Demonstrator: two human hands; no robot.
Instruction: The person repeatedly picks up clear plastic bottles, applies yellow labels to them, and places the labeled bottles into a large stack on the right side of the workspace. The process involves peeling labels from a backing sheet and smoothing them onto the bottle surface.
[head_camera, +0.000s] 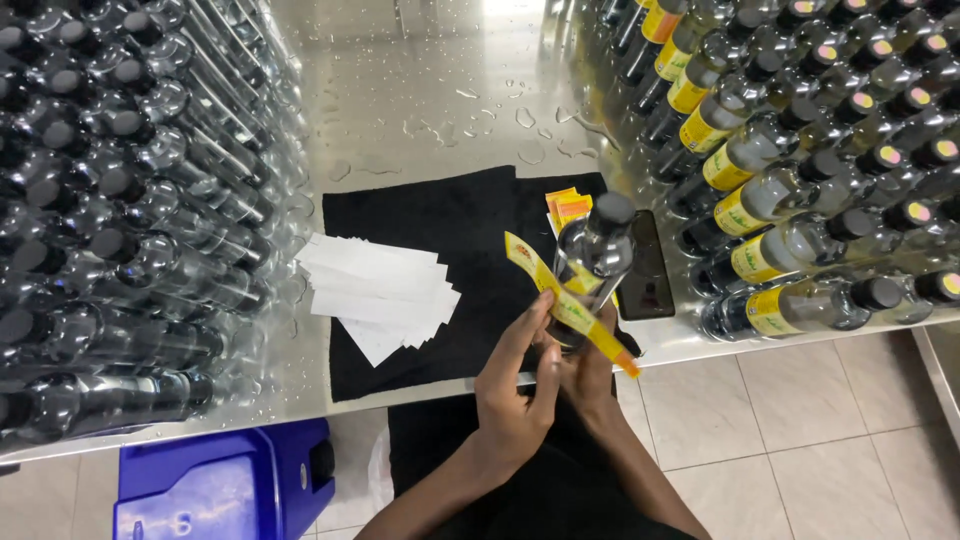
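Right now I hold a clear bottle (592, 262) with a black cap upright over the near edge of the steel table (430, 90), my right hand (588, 368) wrapped around its lower part from behind, so most of that hand is hidden. My left hand (515, 385) is closed lightly, thumb and forefinger pinching a long yellow label (565, 303) that runs slantwise across the front of the bottle, its upper end sticking out to the left and its orange-tipped lower end poking out to the right below my fingers. The label touches the bottle's side, but I cannot tell how much of it is stuck down. Under the bottle lies a black cloth (450, 270) spread on the wet tabletop. On the cloth to my left sits a fanned heap of white backing strips (385, 295), and just behind the bottle a small stack of yellow and orange labels (568, 208) peeks out. A dark phone (645, 270) lies flat just right of the bottle at the cloth's edge. Rows of unlabelled bottles (120, 210) lie stacked on my left, well apart from my hands, and rows of labelled bottles (790, 200) are piled on my right. A blue stool (225, 485) stands on the tiled floor (800, 430) below the table.
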